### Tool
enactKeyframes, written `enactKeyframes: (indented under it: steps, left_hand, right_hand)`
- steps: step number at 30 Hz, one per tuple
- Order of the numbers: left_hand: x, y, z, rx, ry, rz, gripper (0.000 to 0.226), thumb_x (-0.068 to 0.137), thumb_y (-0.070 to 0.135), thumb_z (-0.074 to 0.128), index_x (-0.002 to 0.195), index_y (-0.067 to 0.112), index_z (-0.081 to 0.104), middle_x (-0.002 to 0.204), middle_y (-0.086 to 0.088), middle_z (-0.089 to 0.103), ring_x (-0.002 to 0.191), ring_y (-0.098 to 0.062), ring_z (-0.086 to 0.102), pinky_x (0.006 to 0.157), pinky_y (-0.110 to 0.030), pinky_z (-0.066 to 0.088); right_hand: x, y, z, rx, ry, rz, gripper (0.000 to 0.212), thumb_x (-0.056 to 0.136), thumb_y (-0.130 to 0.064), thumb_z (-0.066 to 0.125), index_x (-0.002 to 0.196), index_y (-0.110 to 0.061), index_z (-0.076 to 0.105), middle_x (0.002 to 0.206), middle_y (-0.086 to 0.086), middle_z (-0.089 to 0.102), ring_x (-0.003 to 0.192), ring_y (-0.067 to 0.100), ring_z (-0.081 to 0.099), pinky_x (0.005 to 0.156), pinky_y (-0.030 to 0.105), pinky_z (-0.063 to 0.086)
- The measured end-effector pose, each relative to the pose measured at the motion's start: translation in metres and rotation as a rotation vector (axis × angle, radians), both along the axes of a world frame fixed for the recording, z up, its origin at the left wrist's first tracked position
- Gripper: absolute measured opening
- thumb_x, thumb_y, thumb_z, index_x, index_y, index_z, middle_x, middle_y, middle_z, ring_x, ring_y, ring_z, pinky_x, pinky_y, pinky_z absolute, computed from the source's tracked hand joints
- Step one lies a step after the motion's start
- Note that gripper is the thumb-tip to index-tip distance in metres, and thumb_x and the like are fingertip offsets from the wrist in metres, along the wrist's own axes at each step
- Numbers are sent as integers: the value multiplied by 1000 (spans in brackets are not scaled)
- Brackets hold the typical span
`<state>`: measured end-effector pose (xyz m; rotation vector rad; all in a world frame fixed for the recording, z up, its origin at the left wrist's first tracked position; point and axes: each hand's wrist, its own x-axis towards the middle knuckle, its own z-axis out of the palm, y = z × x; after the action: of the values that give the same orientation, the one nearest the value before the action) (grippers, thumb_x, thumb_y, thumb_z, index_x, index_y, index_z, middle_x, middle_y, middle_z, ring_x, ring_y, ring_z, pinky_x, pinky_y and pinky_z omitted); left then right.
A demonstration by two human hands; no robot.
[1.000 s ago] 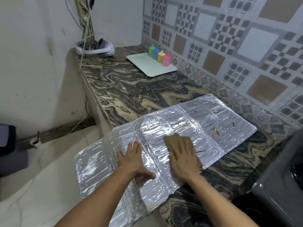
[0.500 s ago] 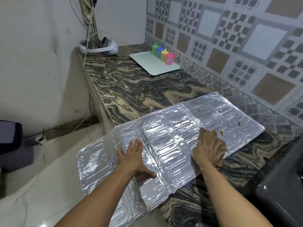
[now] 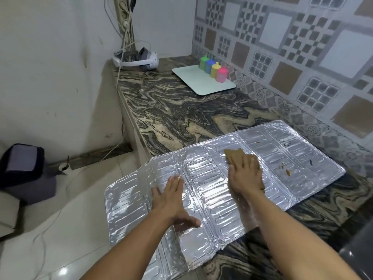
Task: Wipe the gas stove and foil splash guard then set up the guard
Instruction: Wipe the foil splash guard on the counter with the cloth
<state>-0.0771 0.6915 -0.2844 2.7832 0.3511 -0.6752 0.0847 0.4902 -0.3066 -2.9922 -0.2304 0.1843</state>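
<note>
Cloth (image 3: 234,153) leftward, mostly beneath right hand (image 3: 245,175)

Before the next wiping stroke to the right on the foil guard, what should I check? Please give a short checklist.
1. The left hand presses flat on the silver embossed foil splash guard: ok.
2. The right hand presses the tan-brown cloth onto the guard: ok.
3. The brown food specks right of the cloth are wiped away: not ok.
4. The guard rests fully on the dark marbled stone counter: not ok, its left end overhangs the edge.
5. The guard's underside is clean: cannot tell.
</note>
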Motion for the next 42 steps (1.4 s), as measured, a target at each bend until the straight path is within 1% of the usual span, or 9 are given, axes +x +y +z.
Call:
enactKeyframes:
  steps: [4, 11, 20, 22, 25, 27, 30, 36, 42]
  left_hand:
    - [1, 0, 0, 14, -4, 42, 157, 43, 89, 62, 148, 11, -25, 155, -7, -32, 144, -25, -26, 115, -61, -10]
    - [5, -2, 1, 65, 16, 46, 159, 40, 89, 64, 150, 10, -20, 157, -8, -28, 146, -25, -23, 112, -60, -14]
    - [4, -1, 6, 24, 20, 82, 158, 43, 85, 68, 150, 10, -21, 156, -7, -29, 145, -25, -23, 113, -61, -13]
    - [5, -2, 6, 9, 28, 89, 158, 43, 84, 68, 150, 10, -21, 156, -8, -29, 145, -26, -23, 114, -61, -11]
    - [4, -2, 6, 22, 13, 88, 159, 42, 85, 67, 150, 10, -21, 157, -6, -28, 146, -23, -23, 115, -61, -9]
    - [2, -3, 7, 32, -3, 85, 159, 41, 86, 66, 151, 10, -19, 158, -6, -27, 146, -22, -22, 115, -60, -9]
    - [0, -3, 9, 32, -3, 111, 157, 44, 86, 67, 150, 9, -21, 158, -7, -27, 146, -23, -24, 116, -55, -13]
    - [-3, -3, 8, 3, 10, 147, 160, 43, 85, 68, 148, 9, -25, 155, -8, -32, 144, -24, -28, 115, -55, -15]
    - [-3, -1, 7, 10, 7, 141, 160, 42, 86, 67, 149, 8, -24, 156, -7, -31, 144, -23, -27, 115, -57, -13]
  right_hand:
    - [27, 1, 12, -4, 50, -104, 53, 101, -47, 13, 152, -36, 4, 162, 11, 0, 147, 38, -5, 114, 63, -3]
    - [-11, 75, -1, 32, -11, 483, 56, 98, -49, 11, 152, -39, 3, 163, 2, 5, 149, 30, -2, 117, 57, -4]
    - [37, 13, 3, 62, -23, 18, 54, 101, -42, 21, 153, -27, 17, 161, 6, 13, 147, 36, 10, 114, 63, 9]
    - [22, 28, 9, 207, -7, 62, 55, 99, -51, 17, 150, -30, 24, 158, 9, 23, 143, 40, 20, 113, 60, 18]
    - [-25, 65, 13, 391, -9, 380, 52, 97, -54, 17, 141, -34, 37, 153, 2, 29, 137, 33, 33, 107, 52, 36]
    - [-52, 86, 10, 327, 35, 575, 50, 100, -50, 16, 146, -38, 31, 157, -5, 24, 145, 25, 19, 117, 52, 19]
    - [-61, 99, 2, 120, 12, 668, 74, 85, -62, -10, 152, -39, 14, 162, -5, 10, 149, 20, -3, 120, 49, -4]
    - [-10, 96, -6, 95, -24, 393, 53, 101, -46, 17, 152, -30, 18, 162, 1, 12, 149, 27, 3, 118, 57, 2]
    - [-70, 79, -2, 107, 41, 444, 56, 99, -51, 8, 153, -35, 9, 163, -4, 1, 149, 23, -6, 119, 51, -5]
